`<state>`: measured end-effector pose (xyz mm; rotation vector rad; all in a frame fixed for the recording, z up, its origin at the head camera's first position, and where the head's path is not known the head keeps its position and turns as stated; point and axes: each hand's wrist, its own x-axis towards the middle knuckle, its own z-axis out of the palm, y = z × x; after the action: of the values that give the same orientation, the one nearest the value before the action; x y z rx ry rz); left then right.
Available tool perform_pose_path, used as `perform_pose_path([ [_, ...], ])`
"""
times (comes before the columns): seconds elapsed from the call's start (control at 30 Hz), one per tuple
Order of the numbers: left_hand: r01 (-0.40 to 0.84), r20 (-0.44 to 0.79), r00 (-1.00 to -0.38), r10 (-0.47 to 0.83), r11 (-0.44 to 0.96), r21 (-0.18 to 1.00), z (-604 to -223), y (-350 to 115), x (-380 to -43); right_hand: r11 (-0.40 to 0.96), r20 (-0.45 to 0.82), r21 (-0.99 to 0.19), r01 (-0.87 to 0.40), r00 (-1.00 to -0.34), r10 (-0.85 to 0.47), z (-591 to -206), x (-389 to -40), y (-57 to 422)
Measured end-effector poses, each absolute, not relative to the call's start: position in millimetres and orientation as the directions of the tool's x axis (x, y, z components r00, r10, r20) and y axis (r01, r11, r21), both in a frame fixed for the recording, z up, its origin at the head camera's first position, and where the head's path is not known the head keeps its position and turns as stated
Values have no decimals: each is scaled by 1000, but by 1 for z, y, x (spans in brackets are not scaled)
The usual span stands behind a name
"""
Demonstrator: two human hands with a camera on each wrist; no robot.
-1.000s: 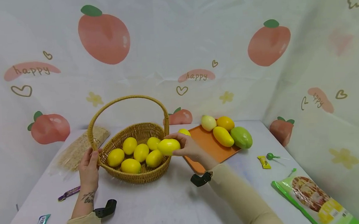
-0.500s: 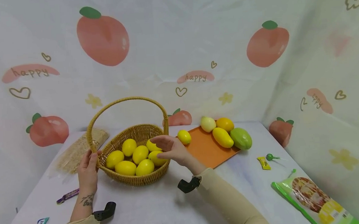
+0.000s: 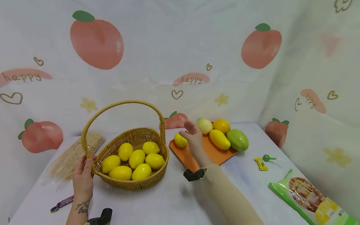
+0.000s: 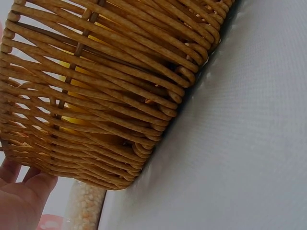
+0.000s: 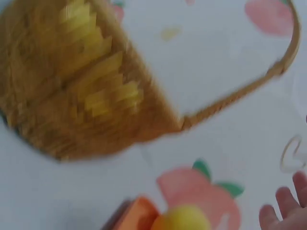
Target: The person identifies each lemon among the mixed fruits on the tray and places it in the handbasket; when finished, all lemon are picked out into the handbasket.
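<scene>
A wicker basket [image 3: 132, 186] with a tall arched handle stands on the table, holding several lemons [image 3: 137, 159]. My left hand [image 3: 82, 178] grips the basket's left side at the foot of the handle; in the left wrist view its fingertips [image 4: 42, 184] meet the woven rim. My right hand [image 3: 194, 139] holds nothing, its fingers spread, over the orange tray [image 3: 189, 160]. Just left of its thumb a single lemon [image 3: 180, 140] lies on the tray's left end. In the right wrist view, that lemon [image 5: 184, 219] shows blurred at the bottom edge.
At the tray's right end lie a pale round fruit [image 3: 205, 125], an orange-yellow fruit [image 3: 221, 126], a mango [image 3: 220, 139] and a green fruit [image 3: 237, 140]. Wrapped candies [image 3: 260, 164], a lollipop [image 3: 266, 158] and a food bag [image 3: 309, 197] lie right. A grain bag [image 3: 74, 155] lies behind the basket.
My right hand has let go of a lemon in the basket, then moved right to the tray beside the single lemon. My left hand keeps its grip on the basket.
</scene>
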<state>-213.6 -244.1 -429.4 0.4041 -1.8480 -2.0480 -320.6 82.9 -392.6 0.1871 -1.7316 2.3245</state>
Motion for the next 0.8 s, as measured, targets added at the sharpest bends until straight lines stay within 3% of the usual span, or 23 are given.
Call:
perform_pose_path([
  [0.37,99,43,-887,-460,-99,990,-431,-244,-214,-56,80,-994,-95,-973,218,-431,-359,80],
  [0.63,92,32,-885,-464,-107,990,-430,-243,-214,122,-7,-992,33,-978,207,-453,-368,74],
  [0.8,74,25,-894,-446,-92,993,-429,-244,-214,151,-7,-988,36,-983,184,-458,-371,75],
])
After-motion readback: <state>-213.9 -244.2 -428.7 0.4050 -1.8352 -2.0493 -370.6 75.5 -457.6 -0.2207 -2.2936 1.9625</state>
